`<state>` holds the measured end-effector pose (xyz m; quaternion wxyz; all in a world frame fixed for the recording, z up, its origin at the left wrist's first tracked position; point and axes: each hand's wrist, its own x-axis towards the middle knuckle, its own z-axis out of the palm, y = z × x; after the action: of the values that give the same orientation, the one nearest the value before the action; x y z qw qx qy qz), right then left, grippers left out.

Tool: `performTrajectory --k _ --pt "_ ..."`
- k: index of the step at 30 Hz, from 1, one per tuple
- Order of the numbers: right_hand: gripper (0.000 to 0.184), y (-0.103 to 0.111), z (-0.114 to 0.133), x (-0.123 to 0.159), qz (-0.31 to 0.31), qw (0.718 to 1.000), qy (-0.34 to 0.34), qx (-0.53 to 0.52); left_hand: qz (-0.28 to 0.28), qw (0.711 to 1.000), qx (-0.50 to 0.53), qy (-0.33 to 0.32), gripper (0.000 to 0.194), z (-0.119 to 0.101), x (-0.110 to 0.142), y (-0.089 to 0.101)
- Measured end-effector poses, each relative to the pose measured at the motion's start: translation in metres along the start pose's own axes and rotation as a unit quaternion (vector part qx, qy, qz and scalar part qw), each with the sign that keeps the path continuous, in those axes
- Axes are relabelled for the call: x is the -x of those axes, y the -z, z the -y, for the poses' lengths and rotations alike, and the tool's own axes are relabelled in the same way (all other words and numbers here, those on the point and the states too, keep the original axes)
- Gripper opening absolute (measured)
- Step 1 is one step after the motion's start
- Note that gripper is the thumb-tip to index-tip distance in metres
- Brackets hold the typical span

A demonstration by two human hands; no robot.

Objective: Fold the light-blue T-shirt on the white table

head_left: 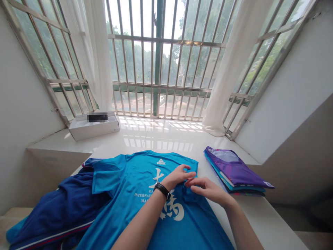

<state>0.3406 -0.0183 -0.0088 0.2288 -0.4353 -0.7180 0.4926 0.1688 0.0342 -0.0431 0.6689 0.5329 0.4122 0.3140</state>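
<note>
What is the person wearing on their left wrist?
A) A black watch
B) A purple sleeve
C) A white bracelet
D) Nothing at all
A. A black watch is strapped just behind the left hand, which rests on the blue shirt.

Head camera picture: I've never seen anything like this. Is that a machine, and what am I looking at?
No machine here: these are a person's own two bare hands, seen from a camera worn on their head, looking forward and down. On a white ledge by a barred window lies a blue T-shirt, spread out, with a dark blue garment beside it. The left hand, wearing a black wristwatch, and the right hand both touch the shirt; I cannot tell whether they grip it. To the right sits a stack of folded clothes, purple on top, and further off a white box.
</note>
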Motion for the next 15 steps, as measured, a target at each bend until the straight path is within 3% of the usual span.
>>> performTrajectory --k 6,10,13,15 --pt "0.040 0.001 -0.001 -0.002 -0.110 0.988 0.018 -0.110 0.014 1.000 -0.026 0.010 0.076 -0.006 0.000 0.005" --pt "0.036 0.007 -0.013 -0.007 -0.236 0.941 0.054 -0.238 0.059 0.997 -0.042 -0.011 0.089 -0.009 0.005 0.012" --pt "0.045 0.013 -0.029 -0.012 -0.321 0.918 -0.003 -0.233 0.083 0.994 -0.065 -0.019 0.102 -0.009 0.006 0.013" --pt "0.057 0.015 -0.039 -0.016 -0.320 0.925 -0.069 -0.192 0.088 0.992 -0.091 -0.021 0.111 -0.007 0.004 0.012"
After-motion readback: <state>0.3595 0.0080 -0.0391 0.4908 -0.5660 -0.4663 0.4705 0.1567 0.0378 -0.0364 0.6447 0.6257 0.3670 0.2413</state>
